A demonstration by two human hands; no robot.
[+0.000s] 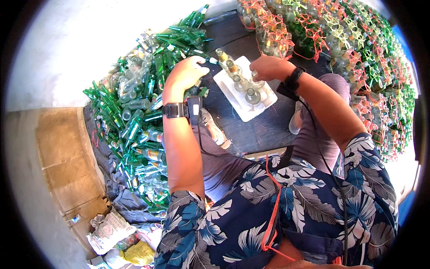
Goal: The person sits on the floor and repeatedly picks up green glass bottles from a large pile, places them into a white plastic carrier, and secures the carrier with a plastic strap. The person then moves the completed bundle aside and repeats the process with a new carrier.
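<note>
My right hand point(271, 67) has its fingers around the neck of a clear glass bottle point(258, 84), which stands upright in a white plastic tray point(242, 115). Several more clear bottles share the tray, among them a short-necked one point(252, 97) and a taller one with a gold neck label point(223, 60). To the left of the tray, my left hand point(188, 74) hovers beside the heap of loose bottles, thumb and fingers apart, with nothing visible in it. A green bottle with a white-wrapped neck point(211, 61) lies just past its fingertips.
Loose green and clear glass bottles point(134, 114) are heaped along the left. Bundles of upright bottles tied with red and yellow-green cord point(346, 33) are packed at the right. Dark boards point(258, 129) lie underfoot. Sacks point(111, 230) lie lower left. Cables run from both wrist straps.
</note>
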